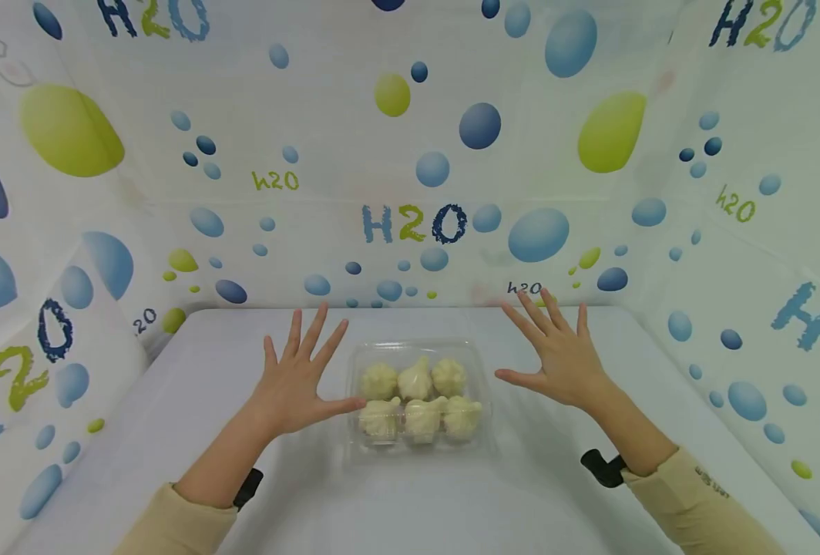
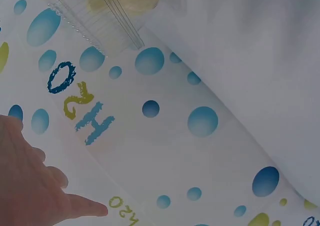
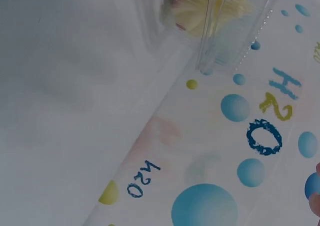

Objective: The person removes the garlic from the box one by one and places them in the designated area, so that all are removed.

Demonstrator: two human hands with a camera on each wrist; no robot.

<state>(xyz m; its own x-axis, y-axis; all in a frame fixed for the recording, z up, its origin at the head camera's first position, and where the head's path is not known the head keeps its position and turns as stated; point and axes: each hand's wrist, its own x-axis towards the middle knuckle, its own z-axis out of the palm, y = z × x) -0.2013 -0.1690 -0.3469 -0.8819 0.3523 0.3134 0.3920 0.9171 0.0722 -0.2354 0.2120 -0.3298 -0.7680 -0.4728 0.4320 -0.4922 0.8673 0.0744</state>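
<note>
A clear plastic container [image 1: 420,455] stands on the white table with several garlic bulbs [image 1: 422,420] inside, in two rows. To its left, my left hand [image 1: 292,389] is spread wide, its thumb overlapping the container's left side in the head view; whether it touches cannot be told. On the other side, my right hand [image 1: 566,362] is held with fingers splayed, apart from the container and holding nothing. In the left wrist view the left hand [image 2: 30,181] shows at lower left, with a corner of the container [image 2: 120,20] above. The right wrist view catches the container [image 3: 215,30] and a few fingertips [image 3: 315,203].
The white table [image 1: 410,509] reaches back to a wall covering [image 1: 334,139] printed with blue and green drops and H2O lettering. The same covering hangs at left and right. Dark straps [image 1: 603,469] sit at both wrists below beige sleeves.
</note>
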